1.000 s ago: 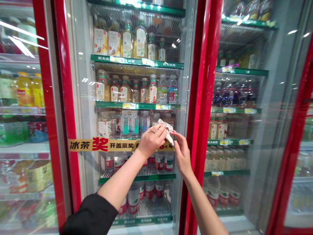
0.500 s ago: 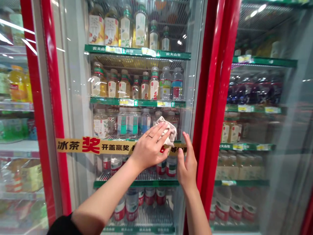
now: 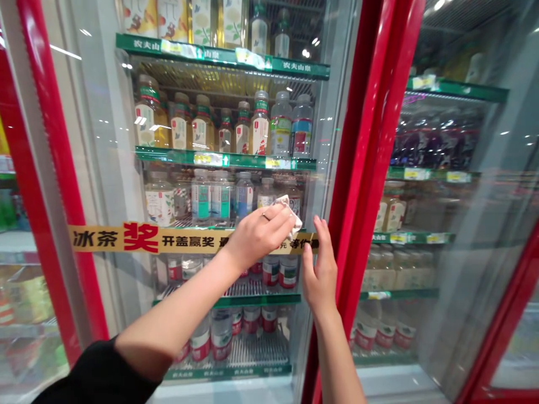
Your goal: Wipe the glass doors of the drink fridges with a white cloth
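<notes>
Cloth [image 3: 296,221], one whitish piece, sits just off centre toward four o'clock, over the glass door. From the left: one black sleeve [image 3: 96,370] at eight o'clock; one yellow banner [image 3: 105,238], starting near nine o'clock; six bottles [image 3: 203,22] on the top visible shelf, from eleven to twelve; eight bottles [image 3: 201,134] along the front of the next, from ten to one. One left hand [image 3: 257,234], at six o'clock just below centre, wears one ring and grips the cloth under curled fingers. One right hand [image 3: 320,269], between four and five o'clock, holds nothing, fingers spread; glass contact cannot be told. One red door frame [image 3: 385,146] passes two o'clock.

Against half a second ago, shelves and banner sit higher and further left, and the cloth shows smaller, more bunched.
</notes>
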### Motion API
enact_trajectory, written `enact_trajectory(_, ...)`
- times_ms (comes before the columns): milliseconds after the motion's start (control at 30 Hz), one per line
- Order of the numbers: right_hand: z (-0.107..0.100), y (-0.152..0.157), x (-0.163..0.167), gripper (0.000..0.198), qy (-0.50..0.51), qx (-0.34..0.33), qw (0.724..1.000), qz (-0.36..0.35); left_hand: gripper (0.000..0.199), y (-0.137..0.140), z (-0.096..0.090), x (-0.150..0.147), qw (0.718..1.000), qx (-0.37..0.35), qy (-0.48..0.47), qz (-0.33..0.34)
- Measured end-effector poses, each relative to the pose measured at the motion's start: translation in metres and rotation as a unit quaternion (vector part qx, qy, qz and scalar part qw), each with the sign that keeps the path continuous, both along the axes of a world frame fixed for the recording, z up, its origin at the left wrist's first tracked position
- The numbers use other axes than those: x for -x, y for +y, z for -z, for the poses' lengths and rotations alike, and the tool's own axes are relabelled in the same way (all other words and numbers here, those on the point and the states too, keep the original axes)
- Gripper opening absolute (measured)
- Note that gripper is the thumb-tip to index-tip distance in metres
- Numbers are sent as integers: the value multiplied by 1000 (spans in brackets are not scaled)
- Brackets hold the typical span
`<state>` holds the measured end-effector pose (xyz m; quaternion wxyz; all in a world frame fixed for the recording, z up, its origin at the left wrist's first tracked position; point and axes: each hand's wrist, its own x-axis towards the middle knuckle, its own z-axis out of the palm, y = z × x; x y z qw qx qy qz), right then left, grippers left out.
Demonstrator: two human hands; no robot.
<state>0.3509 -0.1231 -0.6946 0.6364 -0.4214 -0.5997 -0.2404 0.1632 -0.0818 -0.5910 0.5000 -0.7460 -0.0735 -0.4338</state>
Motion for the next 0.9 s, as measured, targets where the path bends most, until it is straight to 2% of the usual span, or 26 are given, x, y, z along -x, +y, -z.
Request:
enact_trajectory(67, 1, -1, 1, 69, -8, 6, 1000, -2, 26, 3, 0, 19, 1000, -19, 7, -2)
enact_trajectory(167, 0, -3, 7, 75, -29, 10, 1000, 3, 31, 11, -6, 33, 999, 5, -34, -13)
enact_trajectory(300, -1, -2, 19, 86, -64, 0, 997, 34, 31, 18, -17, 13, 995, 41, -90, -14)
enact_trajectory(400, -1, 1, 23, 89, -71, 0, 996, 51, 28, 16, -17, -9, 996, 44, -83, -8)
enact_trajectory(467, -1, 4, 24, 89, -73, 3, 996, 49, 26, 12, -14, -12, 997, 40, -67, -7)
enact_trajectory(567, 0, 8, 24, 88, -75, 10, 996, 49, 23, 7, -9, 4, 999, 7, -30, -15)
enact_trajectory(667, 1, 9, 26, 88, -74, 17, 996, 44, 24, 7, -12, 30, 999, -12, -22, -25)
enact_trajectory(767, 0, 10, 32, 89, -72, 12, 997, 27, 27, 10, -24, 40, 995, 5, -97, -26)
enact_trajectory(900, 1, 11, 42, 89, -65, -5, 998, 15, 27, 11, -32, 19, 981, 40, -188, -4)
